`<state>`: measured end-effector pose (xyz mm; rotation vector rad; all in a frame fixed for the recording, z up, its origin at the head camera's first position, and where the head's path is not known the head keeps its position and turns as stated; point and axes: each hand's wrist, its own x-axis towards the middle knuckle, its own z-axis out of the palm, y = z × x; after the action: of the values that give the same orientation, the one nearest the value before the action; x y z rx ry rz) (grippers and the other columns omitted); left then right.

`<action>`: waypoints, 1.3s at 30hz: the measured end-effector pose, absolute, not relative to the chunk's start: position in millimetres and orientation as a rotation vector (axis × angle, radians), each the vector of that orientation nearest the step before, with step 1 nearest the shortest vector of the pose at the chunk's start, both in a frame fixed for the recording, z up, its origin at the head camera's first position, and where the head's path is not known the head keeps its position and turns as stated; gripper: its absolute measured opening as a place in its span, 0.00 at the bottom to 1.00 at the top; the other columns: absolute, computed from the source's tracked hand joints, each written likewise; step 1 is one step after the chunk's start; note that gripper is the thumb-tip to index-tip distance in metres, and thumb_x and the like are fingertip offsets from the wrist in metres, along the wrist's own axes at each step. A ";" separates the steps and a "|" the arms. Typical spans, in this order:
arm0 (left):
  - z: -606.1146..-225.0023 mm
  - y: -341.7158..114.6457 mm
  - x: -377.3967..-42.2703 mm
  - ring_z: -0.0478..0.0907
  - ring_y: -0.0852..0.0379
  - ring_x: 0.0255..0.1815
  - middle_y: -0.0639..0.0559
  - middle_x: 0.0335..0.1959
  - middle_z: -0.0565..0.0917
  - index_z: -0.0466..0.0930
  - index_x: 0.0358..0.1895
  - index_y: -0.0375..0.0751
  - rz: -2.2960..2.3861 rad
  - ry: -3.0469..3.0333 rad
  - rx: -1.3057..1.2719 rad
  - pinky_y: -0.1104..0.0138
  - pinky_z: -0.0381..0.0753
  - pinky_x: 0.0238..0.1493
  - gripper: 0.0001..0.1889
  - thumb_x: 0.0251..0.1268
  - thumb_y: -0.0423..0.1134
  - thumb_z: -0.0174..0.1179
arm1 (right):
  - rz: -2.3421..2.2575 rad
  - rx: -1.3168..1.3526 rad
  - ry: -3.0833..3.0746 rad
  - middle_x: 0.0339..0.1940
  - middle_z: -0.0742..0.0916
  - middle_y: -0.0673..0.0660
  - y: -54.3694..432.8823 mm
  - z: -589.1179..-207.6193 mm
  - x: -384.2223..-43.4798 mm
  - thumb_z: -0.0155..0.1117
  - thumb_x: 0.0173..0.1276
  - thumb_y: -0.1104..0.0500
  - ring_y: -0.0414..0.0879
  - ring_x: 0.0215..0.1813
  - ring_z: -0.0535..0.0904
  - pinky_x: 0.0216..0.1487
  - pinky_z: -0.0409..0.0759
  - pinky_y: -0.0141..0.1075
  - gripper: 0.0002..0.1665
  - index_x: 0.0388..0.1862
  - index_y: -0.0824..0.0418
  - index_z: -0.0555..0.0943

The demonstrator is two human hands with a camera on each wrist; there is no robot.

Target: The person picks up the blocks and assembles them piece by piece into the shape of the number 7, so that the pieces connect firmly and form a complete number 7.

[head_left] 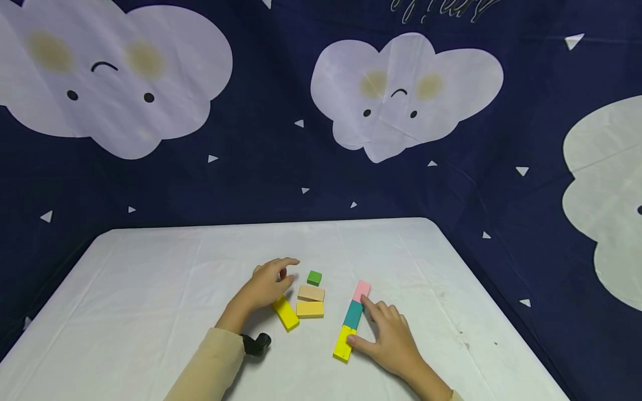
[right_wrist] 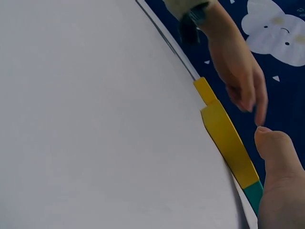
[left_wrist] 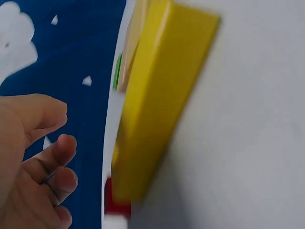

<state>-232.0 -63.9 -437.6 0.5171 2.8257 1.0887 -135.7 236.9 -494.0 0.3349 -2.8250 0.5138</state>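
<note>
Right hand (head_left: 388, 337), spread wide, spans a block row (head_left: 353, 316) at lower centre, seemingly to steady it.
Left hand (head_left: 267, 285), half-curled, seemingly empty, is near a slanting yellow block (head_left: 286, 314).

I had wide passage along the far edge of the desk (head_left: 150, 267) and both side edges. A narrower lane ran between the pale yellow block (head_left: 309, 309) and the pink-teal-yellow row (head_left: 353, 315). The left grip (head_left: 268, 285) blocked the green cube (head_left: 314, 278) from the left edge; the right grip (head_left: 393, 336) barred the row from the right edge.
</note>
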 end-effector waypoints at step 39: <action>-462.0 -93.9 -171.8 0.75 0.51 0.54 0.52 0.57 0.80 0.74 0.64 0.47 0.755 3.063 0.315 0.51 0.75 0.57 0.47 0.42 0.72 0.69 | 0.456 0.378 -2.884 0.42 0.75 0.42 241.8 -494.5 -144.3 0.60 0.44 0.14 0.37 0.40 0.62 0.44 0.64 0.34 0.63 0.74 0.48 0.70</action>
<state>-171.8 -93.9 -462.0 0.3153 3.0633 0.7546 -144.3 241.8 -494.5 0.3778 -2.8839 0.4558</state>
